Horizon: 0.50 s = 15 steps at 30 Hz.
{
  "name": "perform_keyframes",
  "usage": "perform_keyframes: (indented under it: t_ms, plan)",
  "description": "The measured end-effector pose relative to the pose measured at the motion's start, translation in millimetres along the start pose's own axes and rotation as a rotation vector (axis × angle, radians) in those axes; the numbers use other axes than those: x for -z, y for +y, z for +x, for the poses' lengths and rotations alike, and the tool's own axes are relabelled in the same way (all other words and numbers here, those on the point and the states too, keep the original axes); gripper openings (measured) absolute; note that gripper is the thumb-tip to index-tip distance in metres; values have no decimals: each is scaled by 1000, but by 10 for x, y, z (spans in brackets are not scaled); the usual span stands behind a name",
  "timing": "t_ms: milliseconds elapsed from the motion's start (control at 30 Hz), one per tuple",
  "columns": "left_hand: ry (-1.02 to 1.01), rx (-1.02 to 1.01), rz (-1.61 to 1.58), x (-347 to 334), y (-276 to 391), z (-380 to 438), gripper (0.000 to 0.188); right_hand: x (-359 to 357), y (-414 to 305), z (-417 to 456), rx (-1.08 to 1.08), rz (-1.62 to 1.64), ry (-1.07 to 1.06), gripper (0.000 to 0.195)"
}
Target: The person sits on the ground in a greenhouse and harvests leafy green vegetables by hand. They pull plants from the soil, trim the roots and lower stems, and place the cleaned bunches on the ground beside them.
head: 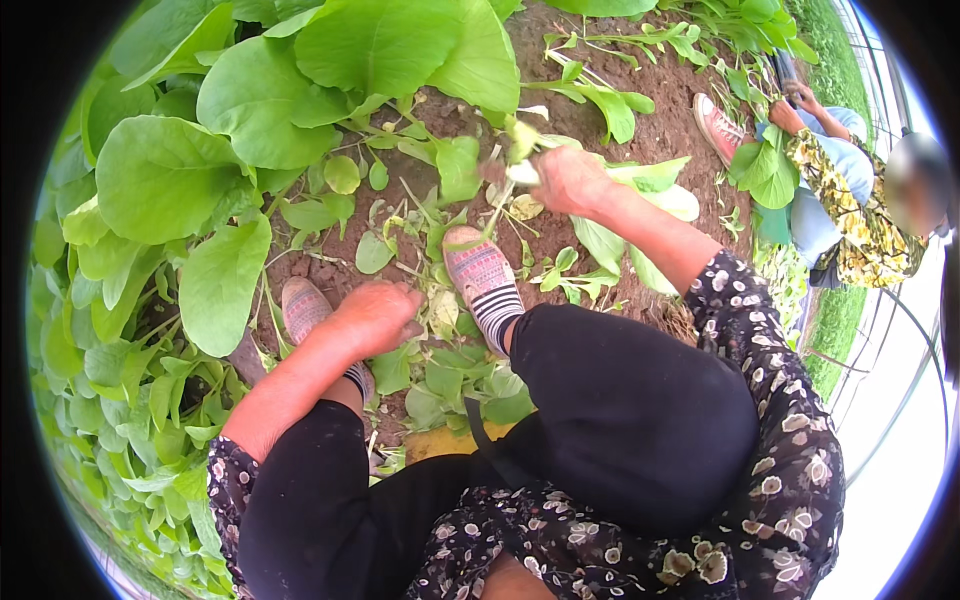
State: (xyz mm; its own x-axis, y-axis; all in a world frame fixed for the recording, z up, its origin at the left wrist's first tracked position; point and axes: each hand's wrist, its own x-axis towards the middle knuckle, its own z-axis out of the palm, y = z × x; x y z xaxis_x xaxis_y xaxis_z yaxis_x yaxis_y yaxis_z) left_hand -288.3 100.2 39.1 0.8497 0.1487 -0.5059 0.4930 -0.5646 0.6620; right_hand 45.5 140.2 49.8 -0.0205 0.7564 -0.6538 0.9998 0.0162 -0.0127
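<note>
My right hand [570, 180] is closed around a leafy green vegetable plant [656, 180] ahead of my right shoe. Broad leaves trail out to the right of the fist, and a pale stem end, blurred, sticks out on its left. My left hand [379, 319] is low between my shoes, beside the left one, with its fingers curled. Its palm is turned away, so whether anything is in it is hidden. Below and beside it, loose leaves and stems [442, 315] litter the soil. Large standing leafy greens [259, 101] rise at the front left.
Dense greens [135, 360] fill the left side. My patterned shoes [484, 266] stand on brown soil [667, 97] strewn with pulled plants [600, 97]. At the right, another person [855, 195] sits low, holding greens near a pink sneaker [718, 129]. Something yellow [442, 442] lies beneath me.
</note>
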Motion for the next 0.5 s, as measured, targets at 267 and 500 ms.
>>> perform_keyframes:
  t_ms: [267,500]
  plan:
    - [-6,12,6,-46,-11,5,38,-281,145,440,-116,-140,219,17]
    - [-7,0,9,-64,-11,18,38,-67,43,643,-176,-211,137,20]
